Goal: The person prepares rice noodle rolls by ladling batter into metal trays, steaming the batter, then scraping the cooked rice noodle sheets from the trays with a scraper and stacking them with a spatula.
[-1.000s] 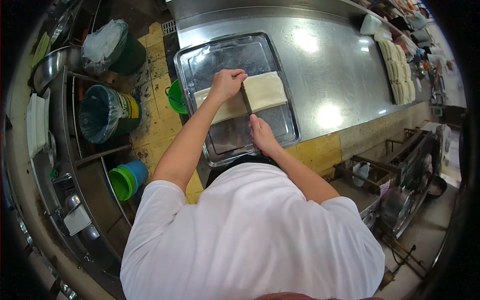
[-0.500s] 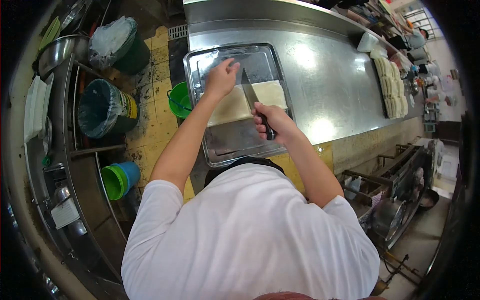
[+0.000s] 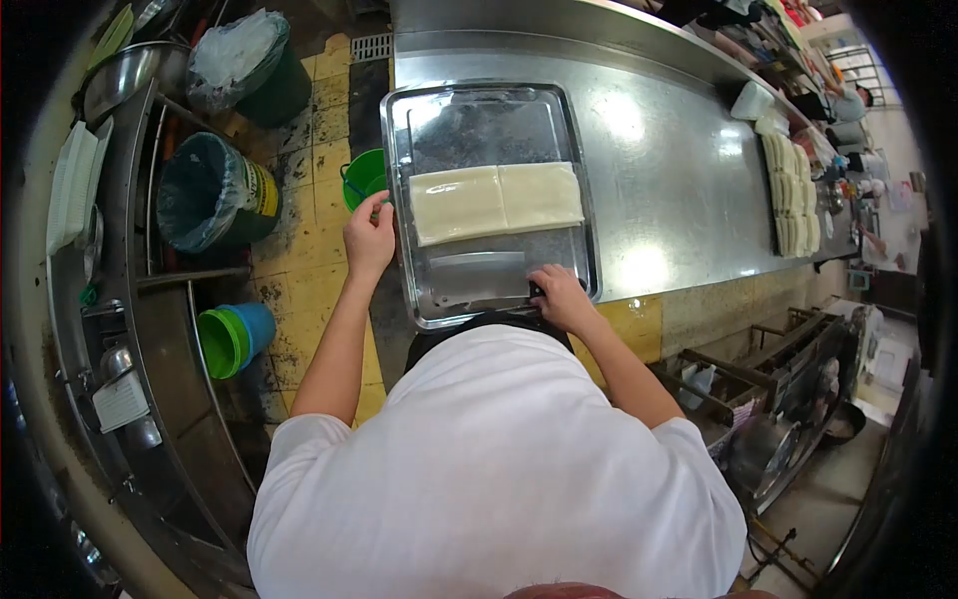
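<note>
A broad-bladed knife (image 3: 477, 279) lies flat in the near part of a metal tray (image 3: 411, 292), its blade pointing left. My right hand (image 3: 561, 299) is closed around its dark handle at the tray's near right. Beyond the blade lies a smooth, cream-white slab (image 3: 459, 203), with a straight cut line across its middle dividing it into two pieces side by side. My left hand (image 3: 370, 240) is at the tray's left edge, beside a green bucket (image 3: 365, 172). Its thumb and fingers are pinched together; what they hold, if anything, is hidden.
The tray rests on a steel counter (image 3: 689, 190). Stacked pale blocks (image 3: 791, 195) stand at its far right. Lined bins (image 3: 215, 195), green and blue buckets (image 3: 222, 339) and a steel sink unit (image 3: 185, 389) are on the left. Burners and pots (image 3: 763, 444) stand at lower right.
My right hand has brought the knife from the slab's middle down to the tray's near side, laying it flat. My left hand has moved from above the slab to the tray's left edge.
</note>
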`<state>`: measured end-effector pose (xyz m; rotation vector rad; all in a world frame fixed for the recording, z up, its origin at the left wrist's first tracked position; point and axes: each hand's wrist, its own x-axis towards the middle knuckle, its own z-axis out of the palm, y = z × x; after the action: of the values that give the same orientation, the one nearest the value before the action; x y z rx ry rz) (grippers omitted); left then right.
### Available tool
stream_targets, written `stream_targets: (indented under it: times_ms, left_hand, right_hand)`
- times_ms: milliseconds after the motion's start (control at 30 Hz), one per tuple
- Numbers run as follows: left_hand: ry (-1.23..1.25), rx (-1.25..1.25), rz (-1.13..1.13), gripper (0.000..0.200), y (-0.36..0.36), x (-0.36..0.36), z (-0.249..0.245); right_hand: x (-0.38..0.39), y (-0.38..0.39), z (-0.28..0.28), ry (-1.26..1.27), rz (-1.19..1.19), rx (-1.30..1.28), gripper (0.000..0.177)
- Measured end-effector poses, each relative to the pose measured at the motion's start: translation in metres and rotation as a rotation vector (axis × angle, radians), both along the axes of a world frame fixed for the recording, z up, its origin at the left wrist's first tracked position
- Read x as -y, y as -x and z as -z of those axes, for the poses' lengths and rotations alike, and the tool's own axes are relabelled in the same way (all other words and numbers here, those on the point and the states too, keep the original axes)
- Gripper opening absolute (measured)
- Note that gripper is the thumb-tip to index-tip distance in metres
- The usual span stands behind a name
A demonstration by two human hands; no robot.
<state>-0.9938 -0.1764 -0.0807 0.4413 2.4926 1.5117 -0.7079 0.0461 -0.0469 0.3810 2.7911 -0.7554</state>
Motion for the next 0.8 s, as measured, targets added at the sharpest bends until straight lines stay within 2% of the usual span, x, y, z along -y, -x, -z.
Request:
stream_targets:
  times_ms: [100,167,233,267,333,367,433,500,533,600,800]
  left_hand:
    - [0.111,-0.046,-0.01,0.029,-0.007,0.006,0.003]
    - [0.195,-0.093,-0.015,0.031,-0.011,0.007,0.004]
    - [0.427,-0.123,0.04,0.039,-0.017,0.006,0.005]
    - [0.464,-0.009,0.047,0.041,-0.018,0.004,0.005]
    - [0.541,0.03,0.07,0.039,-0.019,0.0,0.001]
    - [0.611,0.08,0.099,0.038,-0.021,-0.001,0.0]
    - [0.598,0.069,0.054,0.035,-0.024,-0.004,0.004]
    - [0.583,0.057,0.001,0.032,-0.027,-0.005,0.004]
    - [0.59,0.049,-0.012,0.031,-0.027,-0.007,0.002]
    - [0.605,0.042,-0.042,0.029,-0.027,-0.009,-0.001]
    - [0.653,0.117,-0.044,0.029,-0.026,-0.014,-0.01]
  right_hand:
    - [-0.011,0.009,0.0,-0.119,-0.081,0.01,0.039]
    - [-0.028,0.03,-0.016,-0.051,-0.071,-0.031,0.039]
    - [-0.052,0.058,-0.022,0.026,0.006,-0.117,0.038]
    - [-0.068,0.076,-0.02,0.038,0.064,-0.169,0.038]
    - [-0.101,0.113,-0.017,-0.054,0.099,-0.254,0.036]
    - [-0.121,0.133,-0.01,-0.083,0.061,-0.222,0.035]
    - [-0.149,0.167,0.009,-0.1,0.02,-0.193,0.034]
    - [-0.162,0.19,0.025,-0.035,-0.097,0.134,0.035]
    - [-0.16,0.196,0.022,-0.028,-0.107,0.128,0.035]
    - [-0.157,0.209,0.014,-0.134,-0.246,0.377,0.039]
    - [-0.154,0.221,0.014,-0.062,-0.433,0.421,0.048]
